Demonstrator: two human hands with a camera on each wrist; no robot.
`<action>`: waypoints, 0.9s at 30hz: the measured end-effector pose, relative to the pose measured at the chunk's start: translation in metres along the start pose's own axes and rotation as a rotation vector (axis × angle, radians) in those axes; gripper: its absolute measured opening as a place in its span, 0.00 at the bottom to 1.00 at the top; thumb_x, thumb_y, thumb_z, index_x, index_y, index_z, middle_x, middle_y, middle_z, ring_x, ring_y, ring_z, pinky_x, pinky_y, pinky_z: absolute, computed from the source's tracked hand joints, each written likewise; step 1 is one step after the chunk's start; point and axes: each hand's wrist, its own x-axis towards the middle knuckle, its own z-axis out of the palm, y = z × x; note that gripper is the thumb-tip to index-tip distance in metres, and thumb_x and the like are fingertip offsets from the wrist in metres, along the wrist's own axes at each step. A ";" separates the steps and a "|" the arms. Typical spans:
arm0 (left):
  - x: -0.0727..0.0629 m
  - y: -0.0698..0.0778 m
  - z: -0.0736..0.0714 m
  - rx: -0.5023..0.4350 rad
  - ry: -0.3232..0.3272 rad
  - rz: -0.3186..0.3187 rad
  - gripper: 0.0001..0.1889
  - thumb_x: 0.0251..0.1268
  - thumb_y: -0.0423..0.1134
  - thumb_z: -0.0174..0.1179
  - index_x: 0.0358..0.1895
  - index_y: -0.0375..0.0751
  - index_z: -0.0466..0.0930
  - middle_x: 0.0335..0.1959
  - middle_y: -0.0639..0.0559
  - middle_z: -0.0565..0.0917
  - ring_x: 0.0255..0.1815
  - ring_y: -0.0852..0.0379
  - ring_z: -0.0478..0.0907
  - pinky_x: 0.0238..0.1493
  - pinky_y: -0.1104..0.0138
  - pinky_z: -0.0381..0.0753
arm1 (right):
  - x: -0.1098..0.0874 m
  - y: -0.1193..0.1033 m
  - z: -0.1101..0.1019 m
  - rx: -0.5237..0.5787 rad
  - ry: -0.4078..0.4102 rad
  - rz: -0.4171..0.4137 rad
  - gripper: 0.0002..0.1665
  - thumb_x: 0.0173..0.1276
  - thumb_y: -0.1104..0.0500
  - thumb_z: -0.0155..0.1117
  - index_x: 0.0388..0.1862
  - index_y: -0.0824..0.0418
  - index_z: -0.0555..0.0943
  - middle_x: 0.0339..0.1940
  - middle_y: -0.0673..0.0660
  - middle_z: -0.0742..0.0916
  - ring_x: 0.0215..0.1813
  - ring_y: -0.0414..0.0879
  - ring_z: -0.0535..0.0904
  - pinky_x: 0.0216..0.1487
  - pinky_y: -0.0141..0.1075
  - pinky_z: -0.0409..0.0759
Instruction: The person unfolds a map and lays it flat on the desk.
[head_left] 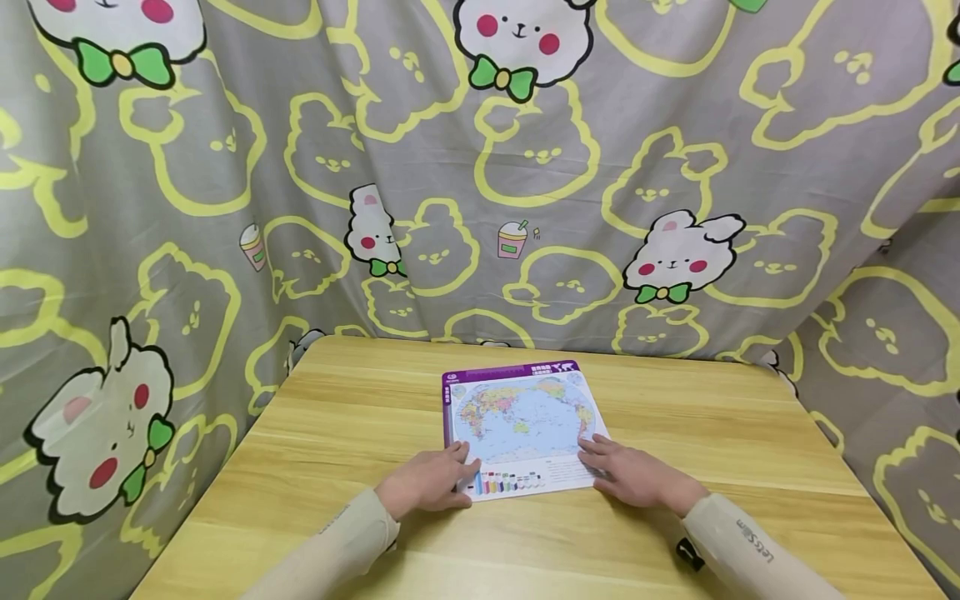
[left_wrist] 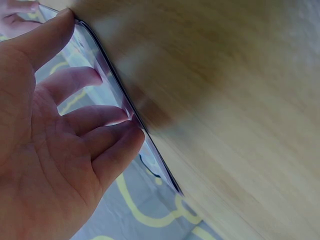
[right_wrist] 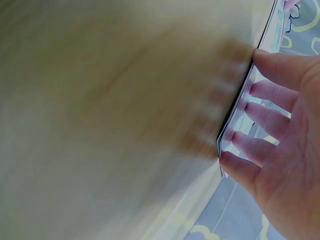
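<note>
A thin rectangular world map board (head_left: pixel 525 425), purple along its top and left edges, lies flat on the wooden table. On its lower left edge rests my left hand (head_left: pixel 431 479), fingertips on the printed surface and thumb by the near corner. My right hand (head_left: pixel 630 475) touches the lower right side the same way. The left wrist view has the left hand (left_wrist: pixel 65 130) with spread, slightly bent fingers along the board's edge (left_wrist: pixel 120 85). Similarly, the right hand's fingertips (right_wrist: pixel 240 140) press on the board near a corner, where its edge looks layered.
The light wooden table (head_left: pixel 330 417) extends around the board on all sides. A grey curtain (head_left: pixel 450 167) with yellow outlines and white cartoon animals hangs behind the table and along both sides. A small black item (head_left: pixel 688 554) shows beneath the right sleeve (head_left: pixel 750 542).
</note>
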 end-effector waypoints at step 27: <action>0.000 0.006 0.005 0.000 0.008 0.040 0.34 0.62 0.60 0.56 0.69 0.49 0.67 0.70 0.41 0.62 0.70 0.46 0.59 0.63 0.57 0.68 | -0.002 0.008 -0.003 -0.038 0.041 -0.029 0.26 0.70 0.59 0.56 0.64 0.69 0.71 0.68 0.66 0.70 0.67 0.66 0.63 0.62 0.58 0.66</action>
